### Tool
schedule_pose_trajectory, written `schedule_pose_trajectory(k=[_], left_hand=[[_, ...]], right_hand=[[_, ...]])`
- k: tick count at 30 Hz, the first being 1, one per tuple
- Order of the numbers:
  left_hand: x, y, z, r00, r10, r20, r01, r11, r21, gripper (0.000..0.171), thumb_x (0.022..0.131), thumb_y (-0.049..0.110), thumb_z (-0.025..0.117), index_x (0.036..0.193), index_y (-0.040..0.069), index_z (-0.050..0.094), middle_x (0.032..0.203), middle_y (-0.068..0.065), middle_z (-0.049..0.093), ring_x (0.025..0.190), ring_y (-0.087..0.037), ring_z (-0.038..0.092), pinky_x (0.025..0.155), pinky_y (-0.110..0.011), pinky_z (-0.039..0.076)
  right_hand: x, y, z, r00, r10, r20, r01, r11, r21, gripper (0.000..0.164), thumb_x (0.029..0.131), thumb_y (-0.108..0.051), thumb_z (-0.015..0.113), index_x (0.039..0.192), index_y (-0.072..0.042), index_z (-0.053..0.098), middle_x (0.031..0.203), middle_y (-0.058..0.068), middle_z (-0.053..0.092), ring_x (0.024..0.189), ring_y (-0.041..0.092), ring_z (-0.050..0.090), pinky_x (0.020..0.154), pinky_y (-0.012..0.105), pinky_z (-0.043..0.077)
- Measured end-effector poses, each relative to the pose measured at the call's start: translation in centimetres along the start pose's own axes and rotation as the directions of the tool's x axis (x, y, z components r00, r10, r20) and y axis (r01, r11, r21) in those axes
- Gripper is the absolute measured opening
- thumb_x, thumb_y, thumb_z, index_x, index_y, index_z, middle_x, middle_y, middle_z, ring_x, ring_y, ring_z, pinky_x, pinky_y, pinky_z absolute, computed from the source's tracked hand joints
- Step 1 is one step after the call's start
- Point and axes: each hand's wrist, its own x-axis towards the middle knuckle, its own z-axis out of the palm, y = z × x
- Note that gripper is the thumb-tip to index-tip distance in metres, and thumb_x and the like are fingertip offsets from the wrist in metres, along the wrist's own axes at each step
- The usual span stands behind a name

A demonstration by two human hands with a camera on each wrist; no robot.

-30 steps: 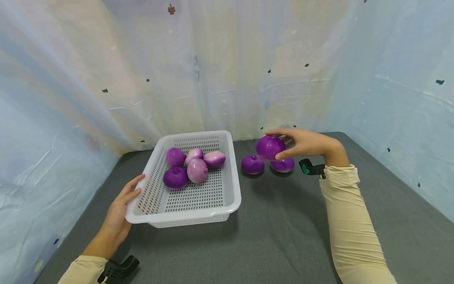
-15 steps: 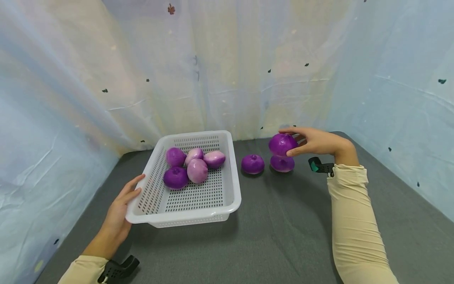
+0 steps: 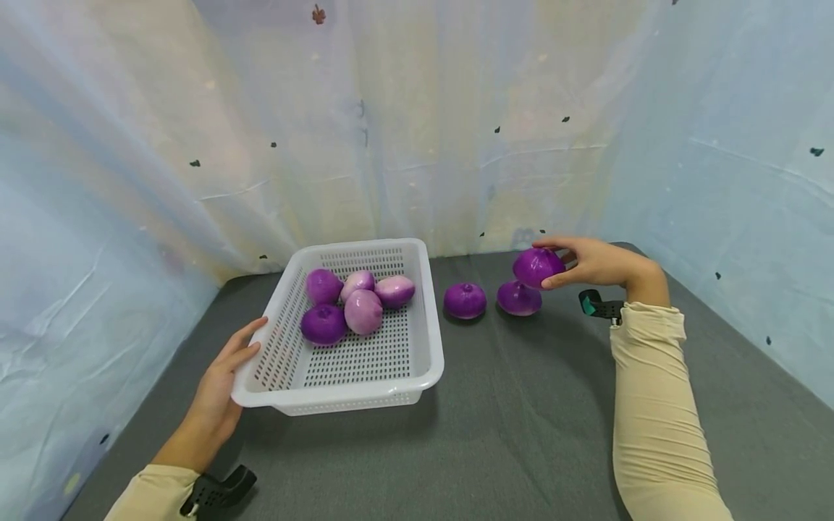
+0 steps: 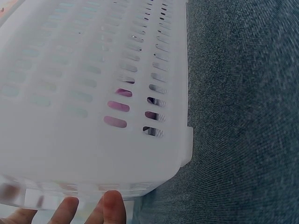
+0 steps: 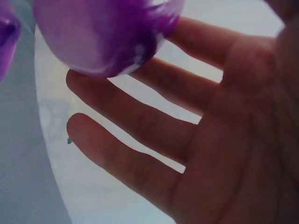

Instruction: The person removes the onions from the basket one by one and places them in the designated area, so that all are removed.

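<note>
My right hand (image 3: 596,262) pinches a glossy purple onion (image 3: 537,266) between thumb and fingers, raised above the table. Its outer fingers extend past the onion (image 5: 112,37) in the right wrist view. Just below and to the left sits another purple onion (image 3: 519,299) on the table, partly overlapped in the head view. A third onion (image 3: 465,301) lies further left. At the left, my left hand (image 3: 218,391) holds the rim of a white perforated plastic basket (image 3: 426,369). Fingertips show against the basket wall (image 4: 84,149) in the left wrist view.
Several purple and paler onions (image 3: 363,312) are clustered in the rear half of the basket. A dark grey cloth (image 3: 482,434) covers the table. Pale patterned curtains (image 3: 417,130) enclose the back and both sides.
My right hand has moved to the right with the onion, and the onion on the table beneath it shows more fully. The left hand and basket stay in place.
</note>
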Motion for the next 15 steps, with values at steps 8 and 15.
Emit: schedule_pose_trajectory(k=[8, 15], left_hand=[[0.1, 0.0, 0.0, 1.0, -0.006, 0.005, 0.006, 1.0, 0.002, 0.05, 0.108, 0.037, 0.036, 0.156, 0.03, 0.024, 0.144, 0.011, 0.032, 0.114, 0.001, 0.055, 0.084, -0.028, 0.053], [0.0, 0.0, 0.0, 1.0, -0.017, -0.006, 0.017, 1.0, -0.001, 0.052, 0.107, 0.038, 0.038, 0.157, 0.031, 0.024, 0.145, 0.01, 0.032, 0.113, 0.001, 0.057, 0.084, -0.03, 0.054]], right_hand=[[0.1, 1.1, 0.3, 1.0, 0.023, 0.021, -0.023, 1.0, 0.009, 0.085, 0.089, -0.037, 0.075, 0.156, -0.012, 0.029, 0.156, 0.023, 0.033, 0.137, 0.043, 0.041, 0.103, 0.058, 0.043], [-0.1, 2.3, 0.2, 1.0, 0.019, 0.004, -0.019, 1.0, 0.0, 0.084, 0.089, -0.035, 0.075, 0.156, -0.012, 0.03, 0.157, 0.023, 0.032, 0.137, 0.043, 0.041, 0.103, 0.058, 0.042]])
